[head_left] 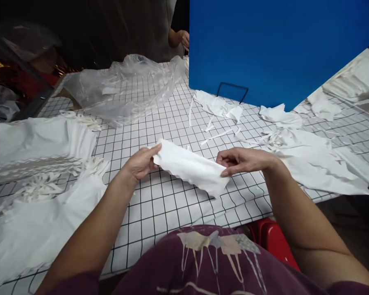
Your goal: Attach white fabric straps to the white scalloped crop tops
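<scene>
A folded piece of white fabric (pixel 192 167) with a wavy lower edge is stretched between my two hands, just above the checked tabletop. My left hand (pixel 143 162) pinches its left end between thumb and fingers. At the lower right end, my right hand (pixel 241 161) grips the fabric with thumb and forefinger, the other fingers curled. Beyond the right hand lie crumpled white fabric pieces (pixel 218 105) and thin loose strips (pixel 217 137).
Stacks of white fabric (pixel 39 139) lie at the left, more fabric (pixel 313 159) at the right. Clear plastic sheeting (pixel 126 88) covers the far left. A blue board (pixel 264 45) stands at the back, beside another person's hand (pixel 183 39). A red stool (pixel 273 241) sits below.
</scene>
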Available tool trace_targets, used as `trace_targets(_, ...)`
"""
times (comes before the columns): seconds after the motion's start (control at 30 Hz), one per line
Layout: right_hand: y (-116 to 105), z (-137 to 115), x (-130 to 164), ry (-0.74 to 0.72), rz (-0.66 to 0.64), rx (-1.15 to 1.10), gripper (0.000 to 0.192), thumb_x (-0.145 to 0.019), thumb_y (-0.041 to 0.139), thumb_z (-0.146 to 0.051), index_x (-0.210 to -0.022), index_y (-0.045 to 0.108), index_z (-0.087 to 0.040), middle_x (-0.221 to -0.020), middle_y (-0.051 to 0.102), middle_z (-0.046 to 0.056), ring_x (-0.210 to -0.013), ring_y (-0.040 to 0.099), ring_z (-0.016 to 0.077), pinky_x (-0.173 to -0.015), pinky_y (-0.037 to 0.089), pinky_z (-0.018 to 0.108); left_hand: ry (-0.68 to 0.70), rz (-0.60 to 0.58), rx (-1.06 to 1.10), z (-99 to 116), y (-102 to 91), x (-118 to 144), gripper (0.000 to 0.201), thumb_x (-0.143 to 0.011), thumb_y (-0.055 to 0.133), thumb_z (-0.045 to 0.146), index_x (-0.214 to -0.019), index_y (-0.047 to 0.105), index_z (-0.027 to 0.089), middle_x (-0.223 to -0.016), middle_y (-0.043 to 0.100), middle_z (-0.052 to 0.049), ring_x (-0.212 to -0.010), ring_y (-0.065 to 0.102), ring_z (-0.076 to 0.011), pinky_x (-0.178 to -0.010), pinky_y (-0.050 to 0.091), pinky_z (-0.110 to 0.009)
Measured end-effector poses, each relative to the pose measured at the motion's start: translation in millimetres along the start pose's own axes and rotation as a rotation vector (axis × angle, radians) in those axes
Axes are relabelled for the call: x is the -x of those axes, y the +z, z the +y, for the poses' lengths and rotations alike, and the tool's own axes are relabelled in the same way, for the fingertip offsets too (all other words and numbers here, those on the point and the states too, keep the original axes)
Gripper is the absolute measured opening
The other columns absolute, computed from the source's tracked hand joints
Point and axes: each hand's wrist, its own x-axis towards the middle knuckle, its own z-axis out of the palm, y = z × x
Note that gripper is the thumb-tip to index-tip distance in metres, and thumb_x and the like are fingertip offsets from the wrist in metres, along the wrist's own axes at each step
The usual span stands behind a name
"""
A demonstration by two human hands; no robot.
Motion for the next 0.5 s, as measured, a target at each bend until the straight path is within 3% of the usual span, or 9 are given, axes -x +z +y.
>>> trace_targets(0.13,25.5,33.5,5.2,0.167,-0.029,0.129,0.034,-0.084,0.069,-0.047,-0.093,0.058,-0.015,-0.073,0.045,-0.003,-0.065,0.040,0.0098,-0.057,0.030,0.023,-0.181,0.104,-0.067,-50.1,-28.4,12.7,0.011,-0.081,0.075,0.026,-0.080,0.069,0.016,-0.086,0.073,-0.007,-0.058,0.060,-0.0092,-0.045,0.048,-0.017)
trace_targets(0.23,36.5,40.2,7.1,0.196,0.005,0.153,0.040,-0.086,0.065,-0.054,-0.097,0.060,-0.016,-0.078,0.051,-0.001,-0.068,0.043,0.0119,-0.058,0.030,0.025,-0.153,0.220,-0.286,-59.1,-34.4,19.5,0.016,-0.081,0.074,0.032,-0.083,0.067,0.018,-0.088,0.073,-0.007,-0.063,0.061,-0.0117,-0.048,0.049,-0.020)
trace_targets(0.3,40.1,39.9,4.2,0.204,0.033,0.151,0.041,-0.089,0.059,-0.057,-0.096,0.061,-0.016,-0.079,0.053,0.000,-0.068,0.043,0.0125,-0.058,0.029,0.026,0.018,0.286,-0.523,-54.9,-27.5,19.2,0.019,-0.084,0.070,0.038,-0.088,0.067,0.020,-0.087,0.071,-0.006,-0.071,0.063,-0.0163,-0.057,0.053,-0.026)
trace_targets(0.37,42.9,38.0,-2.2,0.195,0.053,0.181,0.039,-0.092,0.056,-0.055,-0.091,0.060,-0.016,-0.076,0.053,0.000,-0.065,0.042,0.0119,-0.056,0.027,0.026,0.283,0.278,-0.781,-47.1,-12.0,14.5,0.020,-0.086,0.065,0.039,-0.095,0.067,0.021,-0.094,0.070,-0.007,-0.084,0.063,-0.0215,-0.072,0.055,-0.035)
trace_targets(0.43,45.6,33.7,-8.6,0.114,0.124,0.251,0.035,-0.094,0.055,-0.051,-0.086,0.057,-0.016,-0.072,0.052,-0.001,-0.062,0.040,0.0114,-0.055,0.027,0.026,0.525,0.137,-1.004,-39.2,8.6,5.5,0.023,-0.086,0.064,0.037,-0.103,0.067,0.022,-0.107,0.067,-0.008,-0.100,0.060,-0.0264,-0.086,0.052,-0.043)
trace_targets(0.5,46.8,26.6,-10.0,-0.060,0.259,0.329,0.029,-0.096,0.054,-0.043,-0.085,0.055,-0.017,-0.073,0.052,0.000,-0.063,0.042,0.0119,-0.057,0.030,0.027,0.666,-0.117,-1.162,-32.8,27.7,-6.1,0.027,-0.085,0.064,0.035,-0.109,0.066,0.023,-0.116,0.064,-0.009,-0.111,0.055,-0.0295,-0.094,0.047,-0.047)
